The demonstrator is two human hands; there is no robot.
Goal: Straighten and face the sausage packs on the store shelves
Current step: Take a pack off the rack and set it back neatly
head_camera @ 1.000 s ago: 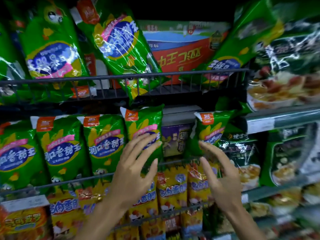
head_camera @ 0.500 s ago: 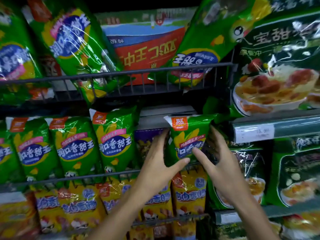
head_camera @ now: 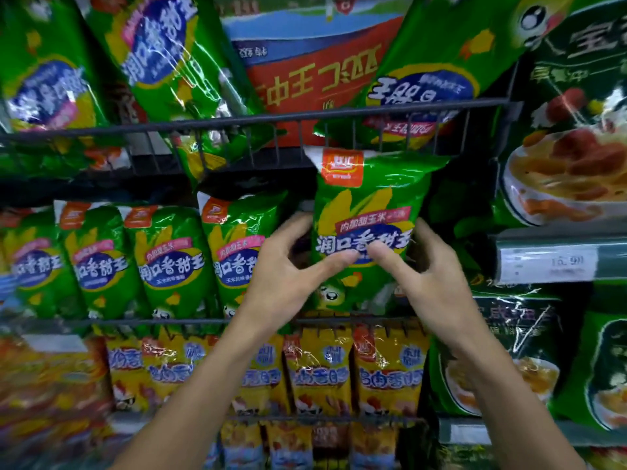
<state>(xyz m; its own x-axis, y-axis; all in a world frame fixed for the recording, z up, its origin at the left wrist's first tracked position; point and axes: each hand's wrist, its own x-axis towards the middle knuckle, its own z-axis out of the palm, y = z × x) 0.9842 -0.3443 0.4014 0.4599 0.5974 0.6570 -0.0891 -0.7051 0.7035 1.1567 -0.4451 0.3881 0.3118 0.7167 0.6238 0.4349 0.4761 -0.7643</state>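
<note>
A green corn-sausage pack (head_camera: 366,212) with an orange logo stands upright at the right end of the middle wire shelf, raised above its neighbours. My left hand (head_camera: 288,276) grips its left edge, thumb across the front. My right hand (head_camera: 424,276) grips its right edge, thumb on the blue label. To the left, several matching green packs (head_camera: 169,259) stand in a row facing forward, leaning slightly.
The wire rail (head_camera: 237,122) of the top shelf holds tilted green packs (head_camera: 163,56) and a red-and-blue pack (head_camera: 315,76) upside down. Yellow sausage packs (head_camera: 322,374) fill the shelf below. Dark green packs (head_camera: 570,137) and a price tag (head_camera: 549,264) sit to the right.
Both hands closed on the rightmost green pack and lifted it up and forward. The view moved closer and to the right.
</note>
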